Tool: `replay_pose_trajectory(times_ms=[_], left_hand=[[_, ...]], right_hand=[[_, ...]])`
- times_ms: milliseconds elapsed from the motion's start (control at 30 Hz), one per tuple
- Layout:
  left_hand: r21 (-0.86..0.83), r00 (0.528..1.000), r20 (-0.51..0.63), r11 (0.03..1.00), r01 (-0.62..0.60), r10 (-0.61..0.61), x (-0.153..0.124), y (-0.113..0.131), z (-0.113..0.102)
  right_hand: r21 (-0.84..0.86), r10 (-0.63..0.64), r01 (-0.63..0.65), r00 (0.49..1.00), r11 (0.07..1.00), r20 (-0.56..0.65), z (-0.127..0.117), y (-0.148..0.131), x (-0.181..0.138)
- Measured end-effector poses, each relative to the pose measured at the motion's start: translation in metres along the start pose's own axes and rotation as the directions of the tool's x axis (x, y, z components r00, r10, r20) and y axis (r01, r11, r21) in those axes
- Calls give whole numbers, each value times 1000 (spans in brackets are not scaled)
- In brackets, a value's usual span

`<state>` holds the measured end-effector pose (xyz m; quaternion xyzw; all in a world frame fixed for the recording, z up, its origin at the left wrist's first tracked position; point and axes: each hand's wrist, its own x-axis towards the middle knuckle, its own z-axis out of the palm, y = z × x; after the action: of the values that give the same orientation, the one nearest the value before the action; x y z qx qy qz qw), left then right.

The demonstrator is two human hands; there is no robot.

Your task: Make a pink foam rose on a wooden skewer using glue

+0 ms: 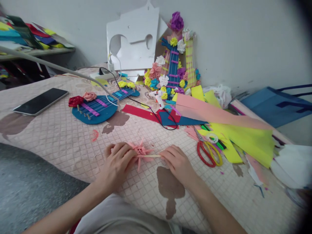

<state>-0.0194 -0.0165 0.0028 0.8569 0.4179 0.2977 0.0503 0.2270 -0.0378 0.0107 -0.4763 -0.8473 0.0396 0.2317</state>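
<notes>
On the patterned tablecloth in front of me lies a pink paper flower (140, 150) with narrow strips fanning out around its middle. My left hand (120, 156) is closed at the flower's left side, its fingertips on the pink paper. A thin pale stick (152, 156) runs across the flower's near edge toward the right. My right hand (176, 162) pinches the right end of this stick. The left end of the stick is lost among the paper and my left fingers.
Red- and yellow-handled scissors (207, 151) lie to the right beside crepe paper sheets (219, 113). A white glue gun (158, 97) with a black cord stands behind. Left are a blue paper guitar (97, 110) and a phone (41, 101); flowered guitars (174, 65) lean against the wall.
</notes>
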Motion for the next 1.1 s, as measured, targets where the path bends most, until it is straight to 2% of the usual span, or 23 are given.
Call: replay_pose_trajectory(times_ms=[200, 267, 300, 400, 467, 700, 867, 1000, 1100], left_hand=[[-6, 1000, -5, 1000, -17, 17, 3, -4, -1], [-13, 1000, -7, 999, -31, 31, 5, -7, -1], [-12, 999, -6, 999, -36, 36, 6, -8, -2], [4, 998, -11, 998, -65, 65, 9, -13, -3], [14, 995, -25, 996, -92, 92, 11, -16, -4], [-52, 987, 19, 986, -161, 162, 16, -31, -5], [-79, 984, -2, 981, -177, 178, 16, -37, -4], [-78, 982, -3, 979, -188, 188, 15, -38, -5], [-94, 984, -8, 980, -178, 178, 15, -38, -6]], right_hand=[[0, 91, -91, 995, 996, -43, -17, 20, -26], [-26, 172, -177, 976, 984, -134, -23, 32, -38], [-50, 227, -243, 950, 969, -214, -25, 39, -43], [-76, 381, -455, 816, 887, -435, -26, 57, -50], [-88, 431, -523, 775, 848, -462, -25, 66, -49], [-277, 433, -520, 843, 808, -320, -14, 69, -40], [-268, 386, -466, 872, 843, -301, -20, 68, -26], [-131, 300, -341, 918, 931, -258, -24, 83, 23], [-52, 318, -338, 919, 940, -233, -20, 105, 80]])
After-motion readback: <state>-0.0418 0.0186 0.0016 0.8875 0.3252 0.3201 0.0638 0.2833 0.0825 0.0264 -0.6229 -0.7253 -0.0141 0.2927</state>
